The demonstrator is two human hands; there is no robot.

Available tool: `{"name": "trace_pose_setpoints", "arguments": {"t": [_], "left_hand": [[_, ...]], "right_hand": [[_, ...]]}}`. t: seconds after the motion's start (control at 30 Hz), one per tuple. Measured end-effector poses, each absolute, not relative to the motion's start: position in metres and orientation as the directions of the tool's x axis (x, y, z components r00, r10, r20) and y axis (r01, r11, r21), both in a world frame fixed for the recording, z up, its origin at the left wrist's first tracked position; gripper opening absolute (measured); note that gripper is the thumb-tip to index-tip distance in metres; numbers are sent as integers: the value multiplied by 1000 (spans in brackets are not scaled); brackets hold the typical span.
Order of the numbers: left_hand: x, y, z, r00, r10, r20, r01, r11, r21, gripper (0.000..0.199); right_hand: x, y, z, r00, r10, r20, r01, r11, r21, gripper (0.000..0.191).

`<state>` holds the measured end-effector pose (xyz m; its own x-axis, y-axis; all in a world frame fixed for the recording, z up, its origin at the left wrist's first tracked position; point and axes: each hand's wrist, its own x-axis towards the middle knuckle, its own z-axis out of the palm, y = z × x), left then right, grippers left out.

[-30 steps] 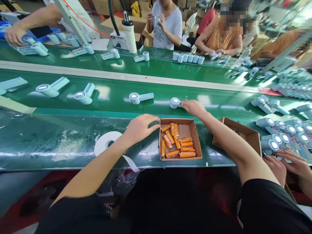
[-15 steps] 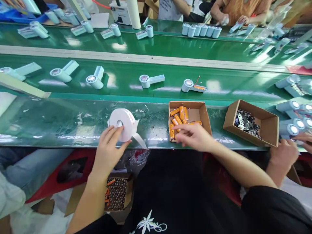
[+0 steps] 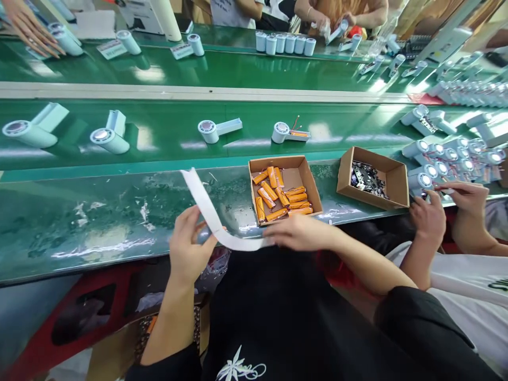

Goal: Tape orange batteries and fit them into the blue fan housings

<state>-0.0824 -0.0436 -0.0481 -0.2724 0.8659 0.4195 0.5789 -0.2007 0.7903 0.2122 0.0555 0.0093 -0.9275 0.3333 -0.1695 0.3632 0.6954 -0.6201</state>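
My left hand (image 3: 187, 248) grips a roll of white tape (image 3: 201, 201), which is turned nearly edge-on above the near edge of the bench. From the roll a loose strip of tape (image 3: 244, 244) curves down and across to my right hand (image 3: 301, 233). The fingers of that hand are closed on the strip's end, just in front of a cardboard box (image 3: 314, 193). Inside this box lie several orange-wrapped batteries (image 3: 282, 197) with thin wires. Fingertips of my right hand are partly blurred.
A second cardboard box (image 3: 399, 186) holds small dark parts. Light-blue fan-like housings (image 3: 209, 132) lie along the green belt (image 3: 159, 116); one housing (image 3: 281, 132) has an orange piece in its handle. At right, a co-worker's hands (image 3: 428, 217) work beside clustered housings (image 3: 448, 153).
The roll has turned from face-on to nearly edge-on. My right hand has left the battery box and now holds the tape end, with a strip drawn out. The view has shifted right.
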Motion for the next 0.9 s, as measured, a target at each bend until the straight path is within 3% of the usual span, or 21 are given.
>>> {"name": "trace_pose_setpoints", "arguments": {"t": [0.1, 0.2, 0.27, 0.37, 0.5, 0.63, 0.77, 0.9], "left_hand": [[-67, -46, -60, -192, 897, 399, 574, -227, 787, 58], [-57, -45, -67, -102, 896, 432, 609, -287, 739, 66], [-56, -44, -67, -52, 883, 466, 649, -324, 688, 71], [-57, -45, -60, -2, 852, 523, 724, -359, 588, 74], [-57, -46, -49, 67, 811, 582, 781, -405, 475, 75], [-56, -45, -48, 87, 820, 566, 796, -399, 456, 74], [-51, -44, -50, 100, 831, 548, 800, -395, 453, 71], [-45, -42, -49, 125, 832, 541, 795, -411, 447, 68]], "right_hand": [[229, 96, 14, -862, 506, -30, 471, 778, -415, 42], [231, 125, 7, -857, 503, -111, 514, 827, -227, 49], [230, 137, -2, -873, 461, -158, 487, 838, -247, 41], [228, 148, -11, -890, 436, -134, 453, 810, -372, 29], [228, 149, -14, -892, 427, -150, 448, 785, -428, 39], [225, 136, -5, -855, 458, -242, 514, 809, -284, 52], [216, 124, 4, -841, 497, -214, 523, 848, -87, 39], [207, 132, 1, -856, 479, -195, 492, 871, -22, 30]]}}
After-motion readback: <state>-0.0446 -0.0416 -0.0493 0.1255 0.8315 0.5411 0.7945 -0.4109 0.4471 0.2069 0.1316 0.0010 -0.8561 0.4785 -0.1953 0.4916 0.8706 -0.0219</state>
